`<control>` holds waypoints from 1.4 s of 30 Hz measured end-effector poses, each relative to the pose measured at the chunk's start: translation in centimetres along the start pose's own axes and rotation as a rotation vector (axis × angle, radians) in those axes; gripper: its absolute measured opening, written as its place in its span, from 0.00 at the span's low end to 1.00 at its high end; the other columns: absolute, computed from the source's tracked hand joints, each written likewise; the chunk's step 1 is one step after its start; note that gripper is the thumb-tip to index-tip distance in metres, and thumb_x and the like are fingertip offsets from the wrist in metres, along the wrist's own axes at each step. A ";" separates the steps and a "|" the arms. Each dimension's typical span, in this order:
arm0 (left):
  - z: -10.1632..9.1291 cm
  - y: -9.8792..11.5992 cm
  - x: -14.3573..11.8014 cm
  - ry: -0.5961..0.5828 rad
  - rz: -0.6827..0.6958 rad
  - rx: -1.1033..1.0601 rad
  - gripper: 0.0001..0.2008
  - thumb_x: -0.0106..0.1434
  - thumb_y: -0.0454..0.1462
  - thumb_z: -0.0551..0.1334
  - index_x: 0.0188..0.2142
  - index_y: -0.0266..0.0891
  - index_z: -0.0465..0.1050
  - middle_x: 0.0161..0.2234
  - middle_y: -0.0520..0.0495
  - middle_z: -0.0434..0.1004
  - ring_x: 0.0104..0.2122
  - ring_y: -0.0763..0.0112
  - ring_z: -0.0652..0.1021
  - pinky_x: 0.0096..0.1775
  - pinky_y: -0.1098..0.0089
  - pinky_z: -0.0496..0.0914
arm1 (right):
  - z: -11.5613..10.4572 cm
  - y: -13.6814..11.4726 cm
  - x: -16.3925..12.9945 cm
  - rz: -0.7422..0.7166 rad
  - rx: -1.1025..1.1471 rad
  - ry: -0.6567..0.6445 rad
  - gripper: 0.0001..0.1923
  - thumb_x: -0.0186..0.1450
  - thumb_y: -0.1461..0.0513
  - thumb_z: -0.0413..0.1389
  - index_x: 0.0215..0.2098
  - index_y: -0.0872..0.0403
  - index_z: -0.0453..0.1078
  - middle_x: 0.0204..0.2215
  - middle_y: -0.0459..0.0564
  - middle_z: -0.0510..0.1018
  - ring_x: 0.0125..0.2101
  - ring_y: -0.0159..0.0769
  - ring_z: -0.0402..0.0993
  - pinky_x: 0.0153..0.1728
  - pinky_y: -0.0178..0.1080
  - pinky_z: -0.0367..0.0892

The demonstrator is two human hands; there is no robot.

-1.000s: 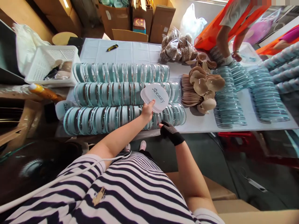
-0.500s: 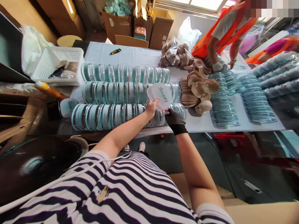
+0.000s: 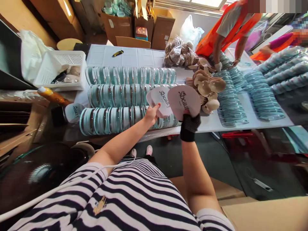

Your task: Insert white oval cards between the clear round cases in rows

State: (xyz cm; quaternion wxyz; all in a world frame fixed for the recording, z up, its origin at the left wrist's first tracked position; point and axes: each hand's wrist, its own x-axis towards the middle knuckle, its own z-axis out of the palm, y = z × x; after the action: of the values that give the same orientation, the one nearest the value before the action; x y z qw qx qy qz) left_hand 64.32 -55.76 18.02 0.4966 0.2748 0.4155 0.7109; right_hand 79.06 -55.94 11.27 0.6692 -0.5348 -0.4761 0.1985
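My bare left hand (image 3: 151, 115) is closed on pale, rounded flat pieces (image 3: 157, 102) printed with dark "beauty" lettering, seemingly more than one overlapped. Beside it, my right hand (image 3: 190, 124), in a dark glove, grips a larger pinkish rounded disc (image 3: 179, 104) with the same print. The disc's left edge overlaps the pale pieces. Both are held over the right end of the nearest row of teal-rimmed round pieces (image 3: 108, 120), which stand on edge. Two similar rows (image 3: 115, 95) lie behind. A printed pale piece (image 3: 73, 112) sits past the row's left end.
Brown rounded pieces (image 3: 204, 90) are piled right of my hands, with bagged ones (image 3: 176, 54) behind. Teal stacks (image 3: 232, 106) stand farther right, where a co-worker in an orange vest (image 3: 226, 25) reaches in. A white basket (image 3: 83, 69) and a yellow-black cutter (image 3: 118, 53) are at left.
My right hand has come up from the near row with the pinkish disc, which now shows beside the pale pieces. My left hand has shifted slightly left.
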 end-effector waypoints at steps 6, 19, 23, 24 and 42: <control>-0.2 2.3 1.8 -0.023 -0.021 -0.081 0.14 0.61 0.28 0.64 0.48 0.35 0.76 0.40 0.45 0.84 0.49 0.62 0.80 0.57 0.59 0.70 | -6.4 4.0 -8.4 -0.101 -0.389 -0.313 0.23 0.67 0.50 0.46 0.35 0.58 0.75 0.30 0.60 0.79 0.29 0.42 0.74 0.31 0.38 0.66; -1.3 2.1 2.6 0.029 -0.053 -0.072 0.13 0.64 0.28 0.62 0.47 0.33 0.76 0.40 0.42 0.84 0.48 0.60 0.81 0.57 0.58 0.70 | 0.9 0.8 -4.9 -0.112 -0.748 -0.735 0.15 0.71 0.58 0.44 0.49 0.55 0.67 0.35 0.54 0.80 0.30 0.38 0.75 0.29 0.35 0.56; -1.6 2.0 2.7 0.041 -0.035 -0.057 0.12 0.63 0.28 0.62 0.47 0.33 0.76 0.40 0.42 0.84 0.49 0.60 0.80 0.58 0.57 0.69 | 3.3 3.1 -4.9 -0.234 -0.629 -0.688 0.16 0.72 0.59 0.43 0.45 0.57 0.70 0.35 0.55 0.81 0.32 0.38 0.75 0.30 0.35 0.57; -1.7 1.9 2.6 0.045 -0.031 -0.056 0.12 0.63 0.28 0.63 0.47 0.33 0.76 0.41 0.42 0.84 0.50 0.60 0.80 0.58 0.57 0.69 | 4.0 3.6 -4.9 -0.261 -0.605 -0.687 0.16 0.72 0.60 0.43 0.44 0.58 0.71 0.35 0.56 0.81 0.32 0.38 0.76 0.31 0.35 0.58; -1.6 0.7 2.0 0.045 0.072 0.022 0.15 0.60 0.30 0.66 0.47 0.37 0.76 0.39 0.46 0.84 0.48 0.63 0.80 0.55 0.61 0.71 | 5.1 2.7 -4.3 0.633 0.672 -1.170 0.18 0.62 0.48 0.54 0.43 0.49 0.62 0.16 0.33 0.58 0.13 0.25 0.52 0.16 0.28 0.52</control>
State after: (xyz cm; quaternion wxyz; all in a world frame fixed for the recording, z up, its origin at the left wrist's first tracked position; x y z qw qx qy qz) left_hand 61.94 -54.56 17.79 0.4579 0.2789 0.4244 0.7297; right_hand 73.39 -55.62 6.90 0.3445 -0.2199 -0.4914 0.7691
